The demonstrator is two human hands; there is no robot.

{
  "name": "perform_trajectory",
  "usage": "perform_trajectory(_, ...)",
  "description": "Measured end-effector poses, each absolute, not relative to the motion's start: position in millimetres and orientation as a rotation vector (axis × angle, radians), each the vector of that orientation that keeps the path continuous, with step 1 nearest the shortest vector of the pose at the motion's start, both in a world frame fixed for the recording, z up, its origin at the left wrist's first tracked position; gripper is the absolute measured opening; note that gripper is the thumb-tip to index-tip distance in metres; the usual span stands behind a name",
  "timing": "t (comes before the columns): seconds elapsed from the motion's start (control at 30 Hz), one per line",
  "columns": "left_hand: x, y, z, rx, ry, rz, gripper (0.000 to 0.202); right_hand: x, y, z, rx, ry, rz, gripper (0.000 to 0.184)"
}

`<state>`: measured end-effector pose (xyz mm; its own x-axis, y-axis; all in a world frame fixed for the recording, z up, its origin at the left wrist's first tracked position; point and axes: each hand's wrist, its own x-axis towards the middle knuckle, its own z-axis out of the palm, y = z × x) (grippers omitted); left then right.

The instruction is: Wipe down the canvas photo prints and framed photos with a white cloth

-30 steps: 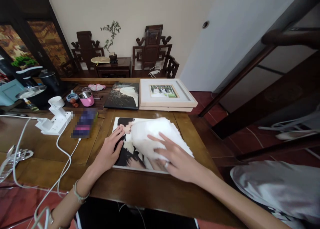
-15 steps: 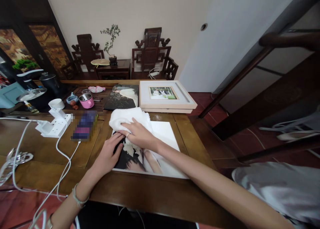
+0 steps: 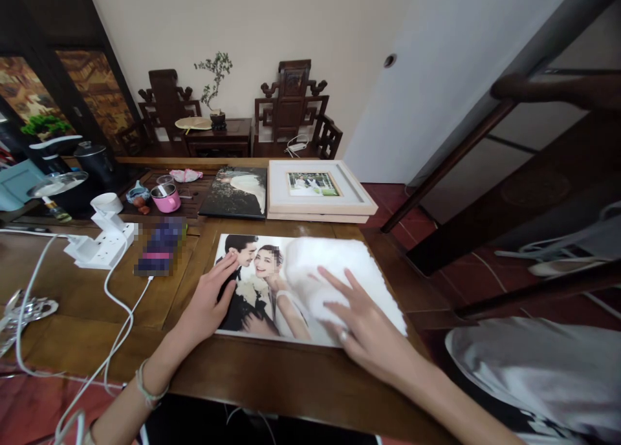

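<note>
A glossy photo panel (image 3: pixel 259 290) of a couple lies flat on the wooden table in front of me. My left hand (image 3: pixel 213 296) rests on its left edge, fingers stretched out and flat, holding nothing. Over the right part of the panel is a white towel (image 3: pixel 315 264), bunched on the left and spread toward the right, past the panel's right side. My right hand (image 3: pixel 361 315) lies on the towel with its fingers spread, slightly blurred by motion. A ring shows on one of its fingers. The towel hides the panel's right part.
Behind the panel are a dark photo board (image 3: pixel 235 193) and a framed photo (image 3: pixel 317 189). To the left are a phone (image 3: pixel 162 248) on a cable, a white power strip (image 3: pixel 109 244) and a pink mug (image 3: pixel 165 199). The wooden table (image 3: pixel 291 374) ends at the right.
My right hand has swept the towel from the panel's upper left to its right side, uncovering the two faces in the picture. My left hand has stayed at the left edge.
</note>
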<state>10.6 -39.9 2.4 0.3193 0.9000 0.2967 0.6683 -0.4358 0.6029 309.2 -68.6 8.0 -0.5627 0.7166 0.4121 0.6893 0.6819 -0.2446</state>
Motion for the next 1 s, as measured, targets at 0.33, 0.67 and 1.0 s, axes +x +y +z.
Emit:
perform_trajectory(0.33, 11, -41, 5, 2.224, 1.387, 0.849, 0.041, 306, -89, 21, -0.831, -2.602, 0.137, 0.02)
perform_trajectory(0.67, 9, -40, 3, 2.211, 1.387, 0.845, 0.041, 295, 23, 22, -1.124, -2.457, 0.135, 0.024)
perform_trajectory(1.0, 12, -41, 4, 2.21, 1.387, 0.874, 0.04, 297, -110, 17, -0.886, -2.588, 0.099, 0.024)
